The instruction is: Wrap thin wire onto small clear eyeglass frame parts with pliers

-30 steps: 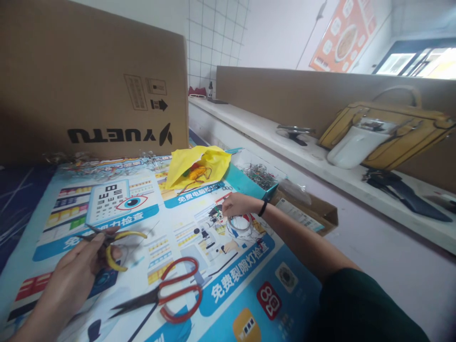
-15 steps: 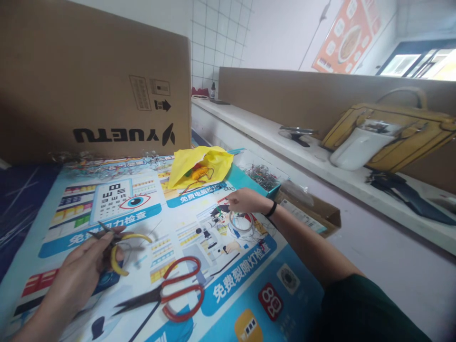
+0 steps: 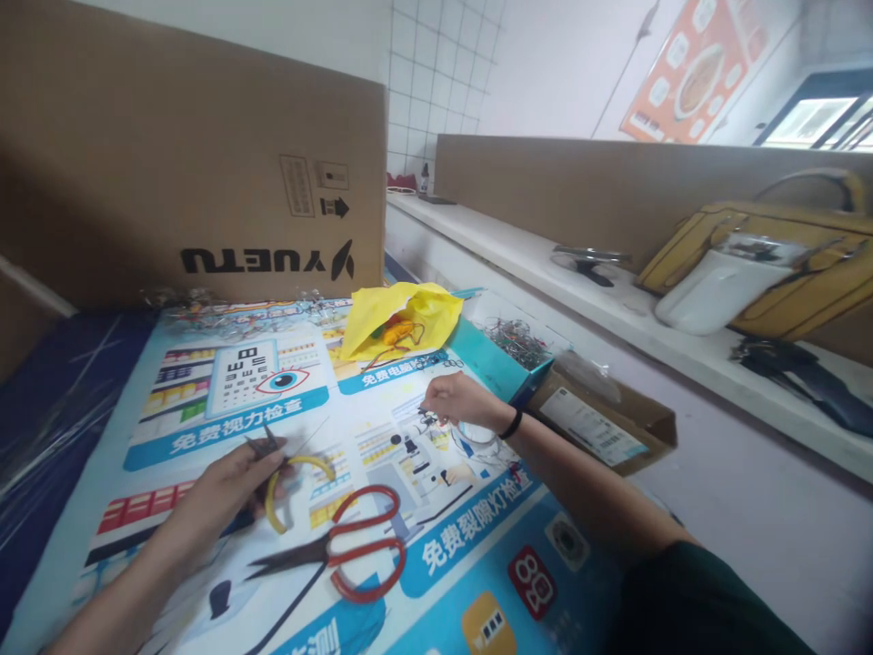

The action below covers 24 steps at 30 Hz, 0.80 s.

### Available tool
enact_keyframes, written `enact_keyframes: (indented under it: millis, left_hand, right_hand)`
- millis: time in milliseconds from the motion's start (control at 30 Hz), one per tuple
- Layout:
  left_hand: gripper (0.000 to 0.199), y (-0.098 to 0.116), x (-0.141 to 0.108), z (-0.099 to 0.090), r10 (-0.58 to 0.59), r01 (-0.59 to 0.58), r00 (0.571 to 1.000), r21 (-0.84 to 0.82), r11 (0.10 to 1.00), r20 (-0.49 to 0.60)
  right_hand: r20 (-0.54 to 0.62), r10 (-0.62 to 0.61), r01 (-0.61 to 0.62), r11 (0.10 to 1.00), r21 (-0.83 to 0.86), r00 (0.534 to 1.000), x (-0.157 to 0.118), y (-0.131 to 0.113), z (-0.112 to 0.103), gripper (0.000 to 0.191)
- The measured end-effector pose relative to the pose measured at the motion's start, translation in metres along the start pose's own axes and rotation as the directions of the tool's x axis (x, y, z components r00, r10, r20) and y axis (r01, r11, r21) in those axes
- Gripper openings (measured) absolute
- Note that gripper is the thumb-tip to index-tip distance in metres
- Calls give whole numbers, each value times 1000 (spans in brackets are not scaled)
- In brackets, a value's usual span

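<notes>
My left hand [image 3: 228,478] is closed around a pair of pliers with yellow handles [image 3: 275,509], the dark jaws pointing up and away. A thin wire shows faintly beside the pliers. Over the printed poster [image 3: 327,414], my right hand [image 3: 458,400] has its fingers pinched together; what is between them, if anything, is too small to see. Under and beside that hand lies a pale ring-shaped roll [image 3: 483,436], partly covered. Red-handled scissors [image 3: 366,546] rest on the poster between the two forearms, blades toward the left.
Behind the poster, a yellow bag [image 3: 355,318] holds orange thread-like stuff. A teal box [image 3: 487,359] of tangled wire pieces and an opened cardboard box [image 3: 607,423] stand at the right. A large carton [image 3: 273,182] rises behind. On the ledge sit a white mug [image 3: 709,291] and yellow handbag [image 3: 836,227].
The camera view has shifted, so the scene sits farther right. My left hand has moved right and away with the pliers. My right hand has shifted left relative to the ring-shaped roll, still pinched.
</notes>
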State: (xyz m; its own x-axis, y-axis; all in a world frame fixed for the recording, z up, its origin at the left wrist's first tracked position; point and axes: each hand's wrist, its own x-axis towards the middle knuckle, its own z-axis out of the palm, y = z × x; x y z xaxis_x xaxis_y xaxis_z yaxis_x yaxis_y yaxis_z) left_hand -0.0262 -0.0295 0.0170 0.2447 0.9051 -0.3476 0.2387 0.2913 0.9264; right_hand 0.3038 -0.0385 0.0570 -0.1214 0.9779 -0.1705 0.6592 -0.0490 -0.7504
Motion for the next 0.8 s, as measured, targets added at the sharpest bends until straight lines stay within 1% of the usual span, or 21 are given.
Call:
enact_keyframes:
  millis: [100, 167, 200, 267, 333, 400, 467, 500, 533, 567, 600, 633, 700, 733, 800]
  left_hand:
    - [54, -1, 0, -1, 52, -52, 999, 33, 998, -1]
    - [52, -1, -1, -1, 66, -66, 998, 26, 997, -1]
    - [51, -1, -1, -1, 67, -67, 998, 18, 998, 0]
    - [49, 0, -1, -1, 67, -67, 998, 12, 998, 11]
    - [47, -1, 0, -2, 62, -63, 998, 19, 998, 29]
    - [47, -3, 2, -4, 60, -61, 997, 28, 998, 45]
    - [48, -6, 4, -4, 62, -63, 997, 29, 998, 43]
    - [49, -7, 5, -5, 63, -64, 997, 30, 998, 34]
    - [49, -8, 5, -4, 63, -64, 998, 32, 997, 27]
    - [48, -9, 6, -4, 69, -70, 998, 35, 997, 14]
    - [48, -10, 6, -3, 75, -75, 997, 42, 996, -8]
    - [48, -11, 6, -2, 82, -81, 996, 46, 996, -28]
    - [50, -10, 5, 0, 82, -80, 995, 47, 996, -50]
    - [51, -8, 5, 1, 75, -74, 996, 39, 997, -42]
    - [51, -4, 3, 2, 58, -58, 998, 20, 998, -8]
  right_hand:
    - [33, -26, 26, 1000, 1, 999, 6, -2, 16, 16]
    - [71, -31, 34, 999, -31, 997, 9, -1, 21, 17]
    - [90, -42, 48, 996, -75, 995, 10, 0, 22, 17]
    - [127, -95, 122, 967, -225, 987, 11, 1, 19, 15]
    - [162, -156, 210, 889, -406, 974, 9, 0, 11, 15]
    - [168, -192, 253, 805, -537, 967, 5, -2, -6, 17]
    - [101, -224, 240, 768, -594, 969, 3, -3, -32, 21]
    - [34, -250, 219, 767, -603, 968, 4, -3, -49, 22]
    - [-81, -270, 167, 778, -606, 960, 7, -1, -67, 22]
    - [-215, -259, 81, 795, -601, 942, 11, 1, -86, 24]
    - [-317, -193, -32, 810, -586, 929, 18, 3, -104, 25]
    - [-358, -157, -88, 809, -581, 920, 27, 6, -120, 28]
    - [-358, -106, -133, 803, -581, 928, 49, 13, -145, 30]
    - [-341, -76, -148, 799, -583, 937, 60, 17, -152, 30]
    - [-286, -23, -160, 783, -601, 958, 79, 23, -158, 28]
